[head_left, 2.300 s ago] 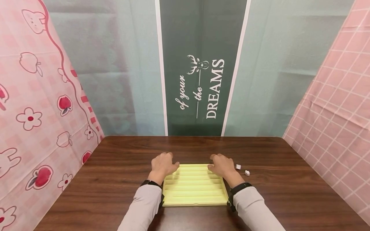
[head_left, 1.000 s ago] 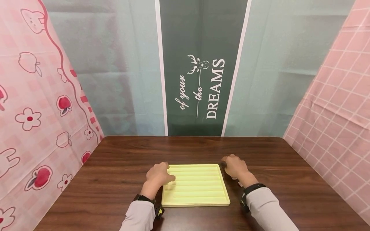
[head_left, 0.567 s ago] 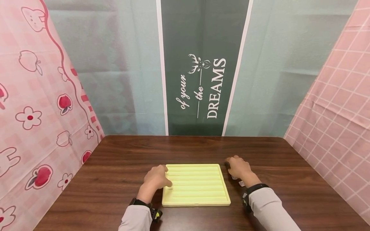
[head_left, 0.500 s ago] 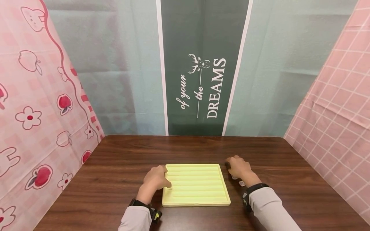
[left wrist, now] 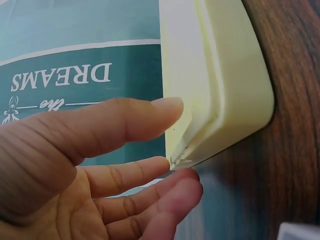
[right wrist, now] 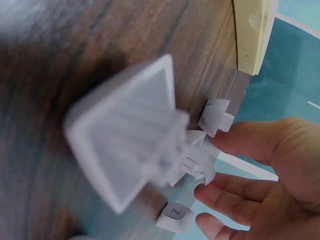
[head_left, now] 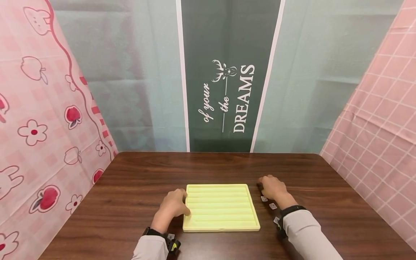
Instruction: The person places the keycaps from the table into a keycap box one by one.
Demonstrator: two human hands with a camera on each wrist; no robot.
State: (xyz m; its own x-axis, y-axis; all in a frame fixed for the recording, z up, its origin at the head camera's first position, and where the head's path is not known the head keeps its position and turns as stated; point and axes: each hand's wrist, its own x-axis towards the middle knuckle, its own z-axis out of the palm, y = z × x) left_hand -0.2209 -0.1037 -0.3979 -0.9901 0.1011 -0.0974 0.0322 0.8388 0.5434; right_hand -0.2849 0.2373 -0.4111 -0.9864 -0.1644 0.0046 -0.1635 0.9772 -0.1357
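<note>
A pale yellow ridged tray [head_left: 221,206] lies on the table in the head view. My left hand [head_left: 173,204] is at its left edge, thumb over the rim and fingers outside it. In the left wrist view the thumb and fingers stand apart around the tray corner [left wrist: 240,100]; whether they touch it I cannot tell. To the right of the tray, my right hand [head_left: 274,188] reaches down beside several white keycaps [head_left: 272,206], its fingers loosely bent. One keycap [right wrist: 215,117] sits by its thumb, and a lettered keycap [right wrist: 175,216] is near its fingertips.
Another keycap [head_left: 170,237] lies by the left wrist, and one more keycap [head_left: 276,219] by the right wrist. A blurred keycap [right wrist: 125,130] looms close to the right wrist camera. The brown wooden table [head_left: 143,169] ends at hanging printed cloths [head_left: 224,137].
Both hands have left the tray's far side. The left has moved down along the left edge; the right has shifted rightward off the tray to the keycaps. The tray stays nearly in place.
</note>
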